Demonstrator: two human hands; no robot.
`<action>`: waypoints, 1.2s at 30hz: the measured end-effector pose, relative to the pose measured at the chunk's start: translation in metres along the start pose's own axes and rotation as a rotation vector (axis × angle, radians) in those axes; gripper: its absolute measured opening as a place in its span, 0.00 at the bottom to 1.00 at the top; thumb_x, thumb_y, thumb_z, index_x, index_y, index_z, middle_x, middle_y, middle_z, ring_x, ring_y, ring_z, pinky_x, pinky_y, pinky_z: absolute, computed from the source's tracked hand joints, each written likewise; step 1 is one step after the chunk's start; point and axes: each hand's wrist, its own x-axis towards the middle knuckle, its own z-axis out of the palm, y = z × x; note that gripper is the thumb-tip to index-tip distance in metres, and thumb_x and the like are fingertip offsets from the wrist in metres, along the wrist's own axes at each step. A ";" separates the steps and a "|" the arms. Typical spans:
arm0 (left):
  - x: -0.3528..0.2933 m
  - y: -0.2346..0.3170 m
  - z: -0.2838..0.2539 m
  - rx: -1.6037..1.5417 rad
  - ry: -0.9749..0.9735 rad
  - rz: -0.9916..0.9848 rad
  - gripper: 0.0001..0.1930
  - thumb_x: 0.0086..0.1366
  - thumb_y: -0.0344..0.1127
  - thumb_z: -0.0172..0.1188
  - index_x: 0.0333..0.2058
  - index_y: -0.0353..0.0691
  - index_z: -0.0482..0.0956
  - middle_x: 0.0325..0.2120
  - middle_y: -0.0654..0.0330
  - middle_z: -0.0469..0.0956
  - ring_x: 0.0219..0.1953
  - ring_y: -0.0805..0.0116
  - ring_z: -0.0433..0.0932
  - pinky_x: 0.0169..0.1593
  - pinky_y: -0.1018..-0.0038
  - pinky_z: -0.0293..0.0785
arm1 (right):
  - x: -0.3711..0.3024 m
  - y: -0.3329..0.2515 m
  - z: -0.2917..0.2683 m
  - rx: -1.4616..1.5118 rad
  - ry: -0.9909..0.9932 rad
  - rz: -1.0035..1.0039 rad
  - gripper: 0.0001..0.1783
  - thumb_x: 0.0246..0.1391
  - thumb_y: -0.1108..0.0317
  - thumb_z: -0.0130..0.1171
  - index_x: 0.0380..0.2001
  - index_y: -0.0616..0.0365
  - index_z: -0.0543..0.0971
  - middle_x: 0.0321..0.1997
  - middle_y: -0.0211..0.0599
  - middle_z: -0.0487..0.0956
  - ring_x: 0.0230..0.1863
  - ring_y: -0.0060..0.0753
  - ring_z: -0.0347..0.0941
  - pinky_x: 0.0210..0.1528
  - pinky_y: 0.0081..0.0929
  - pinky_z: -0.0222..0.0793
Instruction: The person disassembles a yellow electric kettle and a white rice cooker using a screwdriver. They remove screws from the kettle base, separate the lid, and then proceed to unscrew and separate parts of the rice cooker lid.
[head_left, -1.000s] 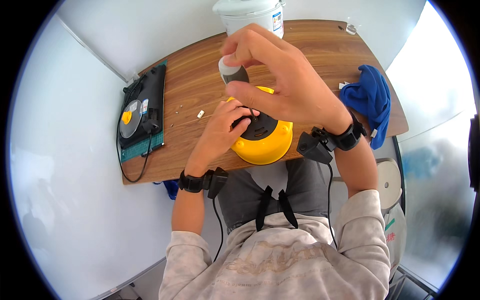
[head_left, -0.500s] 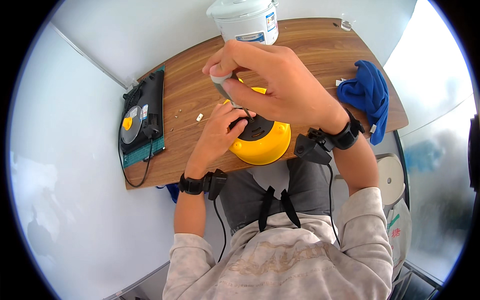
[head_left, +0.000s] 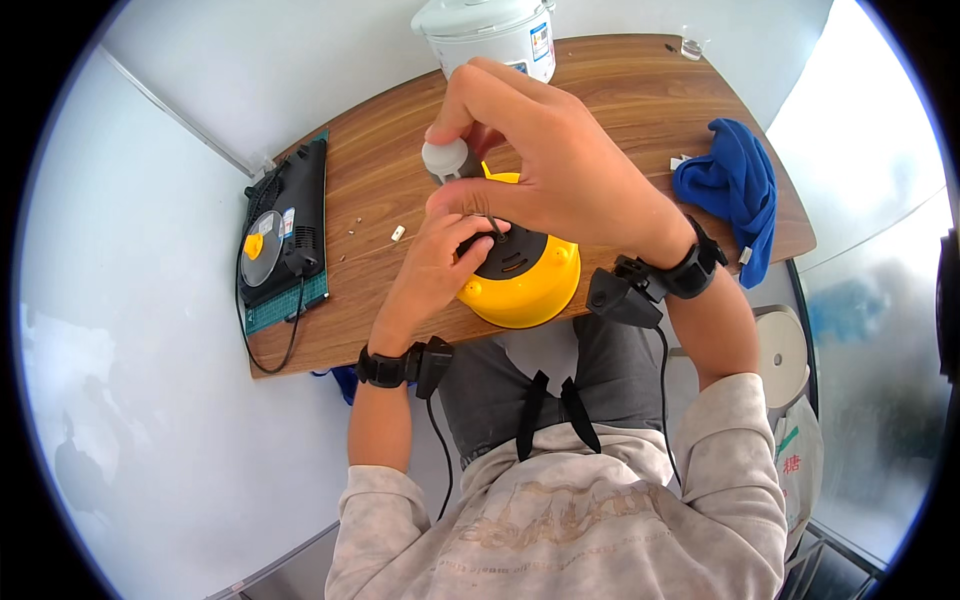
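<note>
Yellow pot: round, black lid, at the near edge of the wooden table; contents hidden by the lid.
Left hand: fingers curled and resting on the black lid.
Right hand: raised above the pot, fingertips pinched on a small grey plug.
White rice cooker: far edge, lid closed, contents unseen.
Blue cloth: right end.
Black scale: left end.

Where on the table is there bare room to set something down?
Bare table lies between the white cooker and the blue cloth, and between the black scale and the yellow appliance. It is crowded around that appliance, under the left hand and right hand.
</note>
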 end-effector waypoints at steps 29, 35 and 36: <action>0.002 0.003 -0.001 0.036 0.006 0.057 0.09 0.67 0.32 0.59 0.44 0.40 0.83 0.38 0.57 0.73 0.47 0.56 0.70 0.55 0.66 0.67 | 0.003 -0.004 -0.003 -0.012 -0.009 -0.036 0.10 0.53 0.73 0.65 0.37 0.57 0.75 0.38 0.36 0.76 0.32 0.38 0.75 0.33 0.28 0.73; 0.000 -0.003 -0.001 0.004 -0.033 -0.003 0.09 0.67 0.32 0.59 0.44 0.40 0.83 0.38 0.56 0.73 0.47 0.56 0.71 0.55 0.65 0.68 | 0.002 -0.007 -0.004 -0.010 -0.011 -0.024 0.14 0.51 0.73 0.70 0.37 0.59 0.75 0.42 0.35 0.77 0.38 0.38 0.76 0.41 0.28 0.74; 0.001 -0.002 -0.001 0.024 -0.024 0.009 0.09 0.67 0.32 0.59 0.45 0.40 0.83 0.39 0.55 0.73 0.47 0.55 0.71 0.55 0.65 0.68 | 0.002 -0.005 -0.005 0.011 -0.030 -0.004 0.13 0.52 0.71 0.69 0.37 0.59 0.74 0.39 0.35 0.75 0.37 0.38 0.76 0.39 0.29 0.74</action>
